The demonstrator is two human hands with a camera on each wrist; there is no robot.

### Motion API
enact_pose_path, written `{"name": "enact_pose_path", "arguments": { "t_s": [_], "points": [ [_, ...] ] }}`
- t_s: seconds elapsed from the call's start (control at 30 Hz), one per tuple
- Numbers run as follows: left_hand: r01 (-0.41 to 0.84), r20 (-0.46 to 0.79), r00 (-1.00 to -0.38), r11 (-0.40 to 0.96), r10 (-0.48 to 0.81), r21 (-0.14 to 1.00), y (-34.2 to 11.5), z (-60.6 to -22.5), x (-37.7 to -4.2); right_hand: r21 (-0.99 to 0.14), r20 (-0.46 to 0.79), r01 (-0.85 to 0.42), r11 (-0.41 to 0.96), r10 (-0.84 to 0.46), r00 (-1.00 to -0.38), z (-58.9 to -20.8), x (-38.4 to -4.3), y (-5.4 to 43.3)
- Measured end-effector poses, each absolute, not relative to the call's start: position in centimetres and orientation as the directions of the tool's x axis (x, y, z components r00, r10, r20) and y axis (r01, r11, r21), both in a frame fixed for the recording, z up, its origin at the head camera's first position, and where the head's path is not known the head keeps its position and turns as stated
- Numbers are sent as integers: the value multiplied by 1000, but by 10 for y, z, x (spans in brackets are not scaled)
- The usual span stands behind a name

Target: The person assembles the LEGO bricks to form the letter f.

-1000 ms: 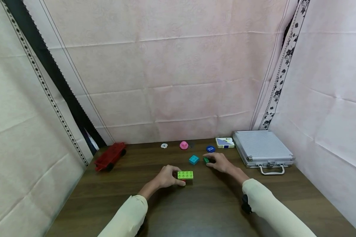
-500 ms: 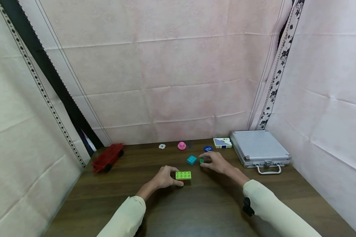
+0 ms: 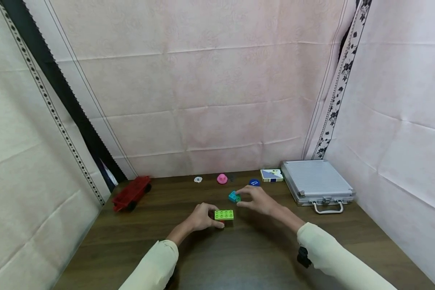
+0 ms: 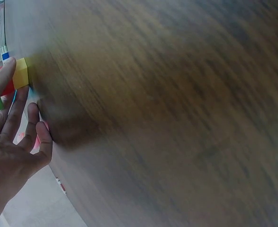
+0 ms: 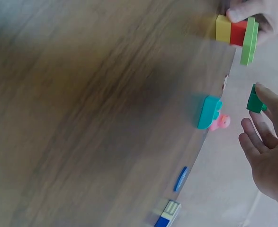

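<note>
My left hand (image 3: 201, 217) grips a standing stack of toy bricks between thumb and fingers. In the right wrist view the stack shows a yellow brick (image 5: 223, 29) at the bottom, a red brick (image 5: 238, 33) in the middle and a wider lime green brick (image 5: 250, 41) on top. My right hand (image 3: 259, 200) pinches a small dark green brick (image 5: 255, 99) between thumb and fingertip, held above the table. Behind it in the head view, partly covered, a turquoise brick (image 3: 232, 196) lies on the wood with its studs up.
Along the back of the table (image 3: 261, 249) lie a white ring-like piece (image 3: 198, 179), a pink toy (image 3: 222, 179), a blue disc (image 3: 254, 182) and a small box (image 3: 272, 175). A silver case (image 3: 317, 181) stands right, a red toy wagon (image 3: 132, 193) left.
My right hand has picked up the dark green brick and carried it left, in front of the turquoise brick. The left hand keeps its grip on the stack. The head view has shifted slightly.
</note>
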State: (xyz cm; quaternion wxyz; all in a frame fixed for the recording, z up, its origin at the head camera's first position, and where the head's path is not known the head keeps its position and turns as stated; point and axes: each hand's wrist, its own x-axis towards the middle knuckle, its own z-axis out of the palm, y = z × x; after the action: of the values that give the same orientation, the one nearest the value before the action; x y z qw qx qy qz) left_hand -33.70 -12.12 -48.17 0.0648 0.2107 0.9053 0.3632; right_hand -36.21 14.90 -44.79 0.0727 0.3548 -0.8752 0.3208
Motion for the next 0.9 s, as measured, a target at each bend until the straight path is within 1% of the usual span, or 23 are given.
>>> {"name": "enact_pose_path", "arguments": {
  "t_s": [0.2,0.33,0.53,0.63,0.9],
  "points": [
    [343,41,-898,638,438,690,-121,-483,-338,-547,355,-689,476,-614,-705,-446,-353,138],
    [346,45,-897,635,440,691,-121,-484,-338,-548,350,-701,456,-637,-687,-447,-348,129],
    [348,49,-894,623,445,701,-120,-482,-338,-494,336,-729,473,-670,-662,-451,-343,117],
    [349,50,-894,621,446,702,-120,-482,-338,-483,328,-732,480,-676,-660,-452,-342,112],
    [347,44,-894,626,446,699,-122,-483,-337,-520,319,-713,470,-668,-673,-456,-338,102]
  ]
}}
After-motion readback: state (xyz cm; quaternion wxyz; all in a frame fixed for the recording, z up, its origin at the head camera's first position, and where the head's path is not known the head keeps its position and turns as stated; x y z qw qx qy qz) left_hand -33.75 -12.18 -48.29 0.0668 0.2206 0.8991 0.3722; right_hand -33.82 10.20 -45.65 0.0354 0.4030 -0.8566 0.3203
